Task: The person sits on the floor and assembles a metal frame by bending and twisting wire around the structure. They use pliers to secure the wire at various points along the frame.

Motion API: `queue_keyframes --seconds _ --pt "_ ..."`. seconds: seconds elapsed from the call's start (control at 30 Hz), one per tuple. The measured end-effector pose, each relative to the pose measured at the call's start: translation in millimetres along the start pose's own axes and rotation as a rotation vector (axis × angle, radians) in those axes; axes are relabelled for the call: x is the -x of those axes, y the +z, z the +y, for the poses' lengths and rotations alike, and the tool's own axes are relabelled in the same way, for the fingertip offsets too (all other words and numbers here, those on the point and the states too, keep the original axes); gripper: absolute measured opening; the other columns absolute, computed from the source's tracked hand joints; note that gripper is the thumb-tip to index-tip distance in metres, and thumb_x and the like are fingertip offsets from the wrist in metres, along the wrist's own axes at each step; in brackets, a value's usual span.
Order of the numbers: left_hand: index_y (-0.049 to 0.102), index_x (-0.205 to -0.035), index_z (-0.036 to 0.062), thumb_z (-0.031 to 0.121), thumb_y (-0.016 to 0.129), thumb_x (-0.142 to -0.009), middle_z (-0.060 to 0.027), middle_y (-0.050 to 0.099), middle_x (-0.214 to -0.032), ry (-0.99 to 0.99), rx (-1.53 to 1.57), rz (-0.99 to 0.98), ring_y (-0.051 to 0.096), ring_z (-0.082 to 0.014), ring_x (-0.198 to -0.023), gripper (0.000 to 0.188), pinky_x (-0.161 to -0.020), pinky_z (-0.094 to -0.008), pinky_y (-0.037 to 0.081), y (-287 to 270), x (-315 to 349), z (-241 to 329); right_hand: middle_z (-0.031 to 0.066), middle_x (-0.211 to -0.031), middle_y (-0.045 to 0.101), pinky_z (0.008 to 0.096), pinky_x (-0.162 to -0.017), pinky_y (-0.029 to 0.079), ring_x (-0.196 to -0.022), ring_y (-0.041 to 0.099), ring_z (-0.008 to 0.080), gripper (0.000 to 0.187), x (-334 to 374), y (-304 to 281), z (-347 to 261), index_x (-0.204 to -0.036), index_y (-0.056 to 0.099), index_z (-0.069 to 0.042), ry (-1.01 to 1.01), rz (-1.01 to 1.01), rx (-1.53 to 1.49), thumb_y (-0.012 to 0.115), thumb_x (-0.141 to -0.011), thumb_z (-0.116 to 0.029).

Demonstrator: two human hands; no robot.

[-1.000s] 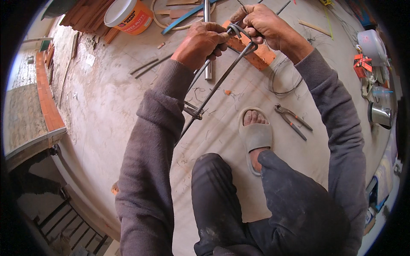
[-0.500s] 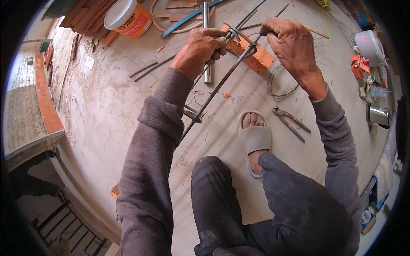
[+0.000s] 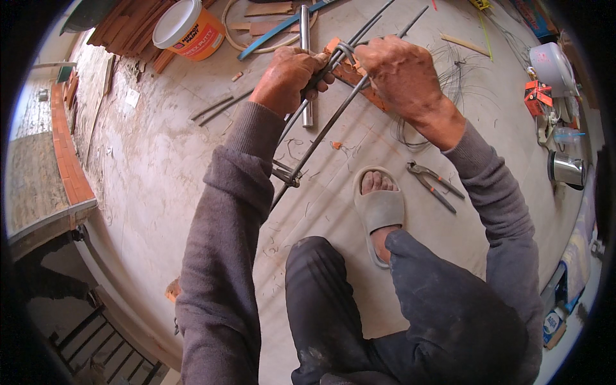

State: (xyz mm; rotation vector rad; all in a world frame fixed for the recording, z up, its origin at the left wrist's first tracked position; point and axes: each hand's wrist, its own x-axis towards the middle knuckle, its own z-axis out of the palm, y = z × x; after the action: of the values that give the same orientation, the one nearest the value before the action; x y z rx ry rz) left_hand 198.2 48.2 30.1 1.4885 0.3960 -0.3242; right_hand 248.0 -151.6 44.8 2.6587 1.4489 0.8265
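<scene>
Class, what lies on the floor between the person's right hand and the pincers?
In the head view, a coil of thin wire lies between the right hand and the pincers, partly hidden by the hand.

Bold printed lettering, some dark and some white, runs across the orange side of the bucket (image 3: 206, 40). White print shows on a blue-and-white package (image 3: 552, 323); dark marks on the red box (image 3: 538, 98) are too small to read.
</scene>
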Motion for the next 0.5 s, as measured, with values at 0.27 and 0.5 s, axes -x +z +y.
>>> queue_keyframes --seconds 0.27,0.5 --pt "0.065 -0.090 0.0033 0.024 0.059 -0.102 -0.0020 0.063 -0.075 -0.086 0.004 0.050 0.053 -0.0078 -0.057 0.024 -0.046 -0.0247 0.039 6.7 -3.6 3.7 0.0011 -0.063 0.060 0.0245 -0.052 0.055 -0.066 0.066 0.0107 0.014 -13.9 13.7 -6.4 -0.074 0.059 -0.014 -0.069 0.144 0.069 0.071 -0.081 -0.016" --pt "0.064 -0.089 0.0047 0.021 0.060 -0.101 -0.0021 0.063 -0.077 -0.106 0.098 0.113 0.053 -0.0081 -0.059 0.021 -0.049 -0.0239 0.041 9.6 -2.1 1.9 0.0009 -0.065 0.062 0.0242 -0.054 0.057 -0.067 0.068 0.0108 0.014 -16.8 16.0 -14.3 -0.075 0.060 -0.015 -0.030 0.106 0.042 0.069 -0.084 -0.020"
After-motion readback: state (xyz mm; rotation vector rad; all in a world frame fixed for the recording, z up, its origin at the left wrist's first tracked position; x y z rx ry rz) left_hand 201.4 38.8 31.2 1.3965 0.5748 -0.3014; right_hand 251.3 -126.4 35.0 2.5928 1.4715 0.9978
